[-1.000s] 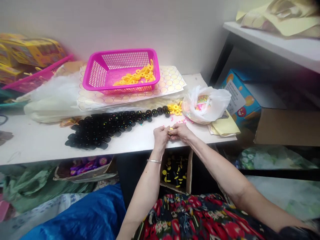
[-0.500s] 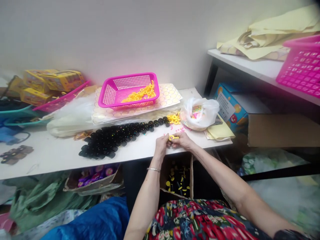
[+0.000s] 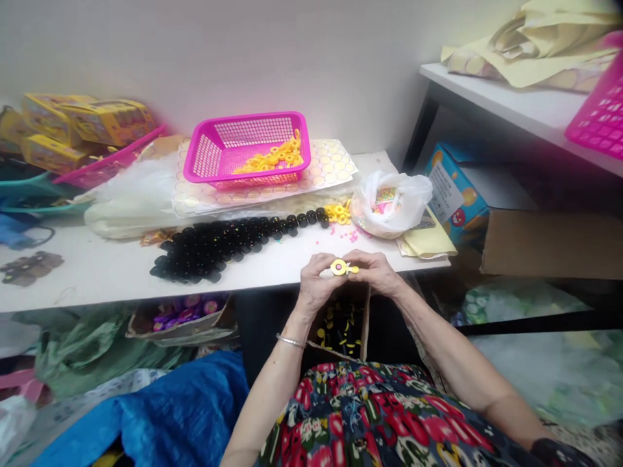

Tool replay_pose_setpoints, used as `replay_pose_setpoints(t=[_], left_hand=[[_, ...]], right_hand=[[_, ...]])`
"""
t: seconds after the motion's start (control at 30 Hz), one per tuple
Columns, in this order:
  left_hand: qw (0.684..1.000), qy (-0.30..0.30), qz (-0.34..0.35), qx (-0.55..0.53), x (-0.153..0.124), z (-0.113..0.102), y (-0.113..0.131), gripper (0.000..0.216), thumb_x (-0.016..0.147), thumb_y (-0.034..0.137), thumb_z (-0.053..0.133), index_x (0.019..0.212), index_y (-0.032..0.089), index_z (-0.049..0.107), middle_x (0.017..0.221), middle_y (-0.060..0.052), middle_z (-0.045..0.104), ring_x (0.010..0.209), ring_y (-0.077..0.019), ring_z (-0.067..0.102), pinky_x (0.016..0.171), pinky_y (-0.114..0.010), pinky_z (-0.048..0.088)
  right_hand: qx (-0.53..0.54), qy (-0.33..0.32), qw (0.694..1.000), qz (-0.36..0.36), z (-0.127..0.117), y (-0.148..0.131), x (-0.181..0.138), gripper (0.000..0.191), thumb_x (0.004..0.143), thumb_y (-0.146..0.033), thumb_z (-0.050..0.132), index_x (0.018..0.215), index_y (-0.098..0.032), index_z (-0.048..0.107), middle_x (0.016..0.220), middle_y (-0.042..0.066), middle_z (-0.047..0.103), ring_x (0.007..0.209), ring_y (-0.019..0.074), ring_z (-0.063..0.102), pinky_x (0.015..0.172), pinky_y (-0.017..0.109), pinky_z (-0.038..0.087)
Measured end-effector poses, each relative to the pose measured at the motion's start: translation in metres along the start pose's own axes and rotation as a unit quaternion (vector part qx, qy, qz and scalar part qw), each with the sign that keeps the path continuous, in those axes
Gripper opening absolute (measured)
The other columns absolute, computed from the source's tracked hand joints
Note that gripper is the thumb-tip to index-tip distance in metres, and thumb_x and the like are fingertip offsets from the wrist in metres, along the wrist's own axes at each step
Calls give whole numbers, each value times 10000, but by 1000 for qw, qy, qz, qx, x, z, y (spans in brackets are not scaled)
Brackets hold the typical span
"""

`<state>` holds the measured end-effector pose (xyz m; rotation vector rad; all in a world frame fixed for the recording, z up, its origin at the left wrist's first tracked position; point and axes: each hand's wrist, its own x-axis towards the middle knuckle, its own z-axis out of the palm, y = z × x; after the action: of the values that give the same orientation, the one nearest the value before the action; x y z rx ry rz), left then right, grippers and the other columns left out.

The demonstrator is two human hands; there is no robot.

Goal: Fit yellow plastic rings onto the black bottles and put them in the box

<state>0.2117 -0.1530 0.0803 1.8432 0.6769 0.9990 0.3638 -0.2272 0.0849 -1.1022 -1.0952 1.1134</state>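
Observation:
My left hand (image 3: 316,282) and my right hand (image 3: 374,270) meet at the front edge of the white table (image 3: 97,272). Together they pinch a small yellow ring part (image 3: 339,267) between the fingertips; both hands are closed on it. A long heap of black caps (image 3: 219,243) lies on the table to the left. A few loose yellow rings (image 3: 339,212) sit just beyond my hands. The pink basket (image 3: 204,152) at the back holds more yellow rings (image 3: 275,157).
A white plastic bag (image 3: 392,202) of coloured bits sits right of the rings. Sticker sheets (image 3: 331,165) lie under the basket. A cardboard box (image 3: 341,324) of black and yellow parts stands under the table. Yellow boxes (image 3: 87,123) are back left; a shelf (image 3: 516,107) right.
My hands have come back from the table top toward me and lifted a little, with the yellow ring now showing between the fingertips. The camera view has shifted.

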Motion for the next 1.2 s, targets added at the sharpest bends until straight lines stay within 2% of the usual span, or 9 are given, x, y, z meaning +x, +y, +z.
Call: replay_pose_setpoints(t=[0.07,0.17,0.23,0.33,0.43,0.6,0.87,1.0,1.2], left_hand=[[997,-15,60,48,-3,-2,4,236,606,191,708,841,212,698,803,-36,624,825,-178,531,753,-309,441],[987,-30,134,84,-7,-3,7,269,627,183,673,893,217,693,840,-47,632,826,-178,525,727,-310,447],[981,-50,158,98,-10,-2,10,251,640,217,670,890,215,690,843,-51,638,821,-179,517,720,-313,447],[972,-100,172,128,-16,3,17,165,673,263,655,824,208,692,818,-52,643,787,-175,497,722,-322,433],[962,-138,178,152,-22,10,22,151,708,305,633,794,195,690,787,-61,642,759,-173,485,724,-334,418],[966,-139,177,129,-31,18,24,187,708,325,642,826,186,685,782,-65,640,769,-176,480,704,-325,423],[974,-122,176,79,-40,16,23,109,704,229,630,798,187,667,796,-56,633,787,-172,486,704,-327,447],[983,-105,145,35,-41,11,16,242,646,202,690,886,189,665,824,-56,617,851,-187,496,733,-343,465],[990,-79,111,26,-45,11,11,263,581,182,724,839,201,675,777,-42,589,866,-202,480,751,-369,454]], right_hand=[[33,-19,999,25,-4,2,0,366,547,-262,772,887,-171,673,908,35,627,852,169,572,754,281,462],[87,-79,989,87,-9,2,-1,562,424,-166,812,957,-173,635,923,24,644,872,162,589,781,275,459],[112,-124,977,131,-9,0,-3,666,380,-105,806,1014,-171,612,942,23,650,891,162,595,798,277,458],[121,-170,962,178,-6,-5,-9,667,388,-79,783,1030,-146,614,958,34,650,896,169,595,775,272,468],[105,-151,963,197,-1,-9,-16,563,427,-96,759,978,-112,644,916,43,658,848,164,597,721,249,469],[115,-131,961,215,3,-12,-29,517,443,-116,742,955,-107,676,852,25,668,757,137,592,662,219,446],[102,-71,983,135,12,2,-42,435,474,-179,772,900,-120,701,812,3,655,759,146,564,707,254,425],[137,-85,979,124,16,9,-43,471,492,-196,776,952,-145,688,858,2,645,780,131,545,691,228,416],[192,-124,958,175,16,14,-41,507,493,-258,794,967,-137,659,809,7,607,671,94,510,602,205,404]])
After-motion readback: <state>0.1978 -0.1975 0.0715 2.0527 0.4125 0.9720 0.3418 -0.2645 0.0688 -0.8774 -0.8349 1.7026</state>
